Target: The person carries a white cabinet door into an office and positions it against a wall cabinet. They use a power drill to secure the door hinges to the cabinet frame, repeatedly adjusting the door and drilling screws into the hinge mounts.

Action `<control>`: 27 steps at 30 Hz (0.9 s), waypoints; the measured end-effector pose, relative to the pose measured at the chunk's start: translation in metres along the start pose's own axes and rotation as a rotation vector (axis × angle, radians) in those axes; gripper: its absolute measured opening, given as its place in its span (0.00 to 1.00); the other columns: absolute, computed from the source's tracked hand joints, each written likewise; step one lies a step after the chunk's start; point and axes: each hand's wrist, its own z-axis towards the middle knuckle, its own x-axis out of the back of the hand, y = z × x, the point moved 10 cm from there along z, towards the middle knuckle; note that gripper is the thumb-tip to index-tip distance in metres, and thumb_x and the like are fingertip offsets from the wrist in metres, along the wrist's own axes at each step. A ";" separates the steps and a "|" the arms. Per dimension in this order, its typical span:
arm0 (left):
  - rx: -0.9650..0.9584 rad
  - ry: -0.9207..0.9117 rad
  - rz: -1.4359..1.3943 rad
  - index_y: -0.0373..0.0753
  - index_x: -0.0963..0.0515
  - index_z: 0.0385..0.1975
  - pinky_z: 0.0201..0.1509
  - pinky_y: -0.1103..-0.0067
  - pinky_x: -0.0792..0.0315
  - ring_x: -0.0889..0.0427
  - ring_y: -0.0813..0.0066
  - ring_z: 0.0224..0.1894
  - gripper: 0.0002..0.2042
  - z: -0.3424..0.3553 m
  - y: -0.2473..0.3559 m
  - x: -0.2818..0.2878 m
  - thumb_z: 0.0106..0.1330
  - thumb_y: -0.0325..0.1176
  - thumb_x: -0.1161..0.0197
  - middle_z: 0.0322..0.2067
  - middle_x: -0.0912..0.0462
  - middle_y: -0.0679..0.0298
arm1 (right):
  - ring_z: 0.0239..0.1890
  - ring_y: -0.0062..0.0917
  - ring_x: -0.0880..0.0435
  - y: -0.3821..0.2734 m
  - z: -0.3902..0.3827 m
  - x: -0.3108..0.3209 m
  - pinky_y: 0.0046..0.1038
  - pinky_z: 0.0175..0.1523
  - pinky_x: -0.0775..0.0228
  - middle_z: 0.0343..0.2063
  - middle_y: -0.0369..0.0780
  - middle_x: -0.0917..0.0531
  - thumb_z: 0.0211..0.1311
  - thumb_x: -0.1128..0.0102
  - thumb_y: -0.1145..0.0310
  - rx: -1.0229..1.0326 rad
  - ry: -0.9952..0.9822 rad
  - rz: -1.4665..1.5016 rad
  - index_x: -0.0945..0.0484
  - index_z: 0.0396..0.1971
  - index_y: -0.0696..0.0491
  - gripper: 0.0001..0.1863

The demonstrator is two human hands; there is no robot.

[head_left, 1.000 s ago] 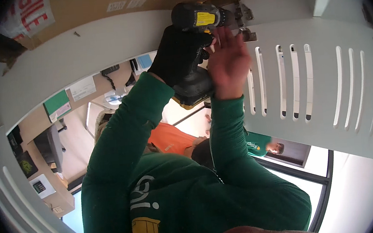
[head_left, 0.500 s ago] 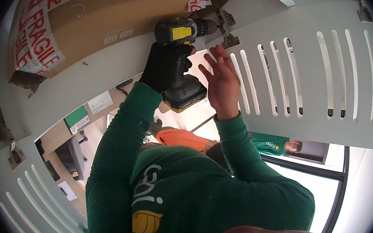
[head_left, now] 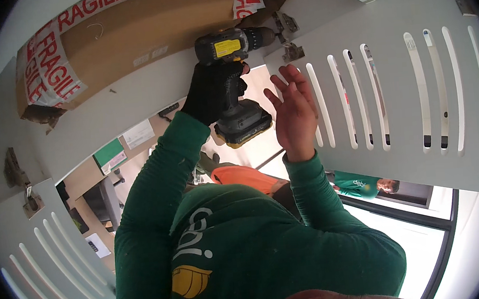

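Observation:
In a black glove, my left hand [head_left: 209, 92] is wrapped round the handle of a cordless drill [head_left: 228, 48]. The drill points right, its chuck at a metal hinge [head_left: 292, 51] in the corner between the cabinet and a white slotted door [head_left: 398, 94]. Whether the bit touches a screw is too small to tell. My bare right hand [head_left: 296, 115] is raised beside the door's slots, below the hinge, with its fingers apart and nothing in them. Another hinge plate [head_left: 286, 22] sits just above the drill's chuck.
A long cardboard box [head_left: 125, 39] with red-and-white tape lies behind the drill. Another slotted door [head_left: 48, 254] hangs at the left on its own hinge [head_left: 32, 201]. Below are a desk with papers [head_left: 138, 134], a chair [head_left: 101, 203], a person in orange [head_left: 245, 179] and another in green [head_left: 358, 184].
The view has shifted slightly. My right hand sits a little lower and farther right, with its fingers still apart. The drill stays at the hinge in my left hand.

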 end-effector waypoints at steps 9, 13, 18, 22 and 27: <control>-0.079 0.004 0.147 0.36 0.22 0.48 0.35 0.77 0.21 0.17 0.76 0.35 0.14 0.000 0.007 -0.005 0.68 0.36 0.37 0.38 0.16 0.63 | 0.59 0.28 0.27 -0.006 -0.009 0.000 0.35 0.61 0.32 0.60 0.40 0.30 0.68 0.44 0.68 -0.003 -0.009 0.020 0.32 0.62 0.55 0.23; -0.219 -0.002 0.389 0.35 0.19 0.43 0.31 0.78 0.22 0.16 0.75 0.30 0.10 0.002 0.012 -0.004 0.66 0.31 0.36 0.35 0.15 0.61 | 0.59 0.28 0.27 -0.005 -0.012 0.001 0.35 0.61 0.31 0.60 0.40 0.30 0.68 0.44 0.69 -0.006 -0.025 0.027 0.32 0.61 0.55 0.23; -0.261 0.057 0.335 0.34 0.18 0.39 0.32 0.77 0.20 0.15 0.71 0.28 0.06 -0.002 0.011 -0.008 0.65 0.26 0.36 0.34 0.15 0.57 | 0.59 0.28 0.26 -0.007 -0.016 0.004 0.34 0.61 0.31 0.60 0.40 0.29 0.68 0.44 0.70 0.002 -0.024 0.059 0.33 0.61 0.56 0.23; -0.631 0.026 0.925 0.34 0.18 0.40 0.34 0.75 0.20 0.14 0.68 0.29 0.07 -0.015 0.038 -0.025 0.66 0.25 0.40 0.35 0.15 0.55 | 0.58 0.27 0.25 -0.009 -0.022 0.006 0.33 0.60 0.30 0.58 0.41 0.27 0.68 0.44 0.70 0.010 -0.019 0.037 0.32 0.61 0.57 0.23; -0.396 -0.017 0.682 0.33 0.21 0.43 0.34 0.76 0.23 0.16 0.71 0.32 0.08 -0.005 0.020 -0.018 0.66 0.25 0.41 0.35 0.16 0.57 | 0.57 0.26 0.24 -0.021 -0.031 0.010 0.31 0.60 0.30 0.54 0.41 0.24 0.67 0.42 0.69 0.041 -0.009 -0.007 0.30 0.60 0.58 0.23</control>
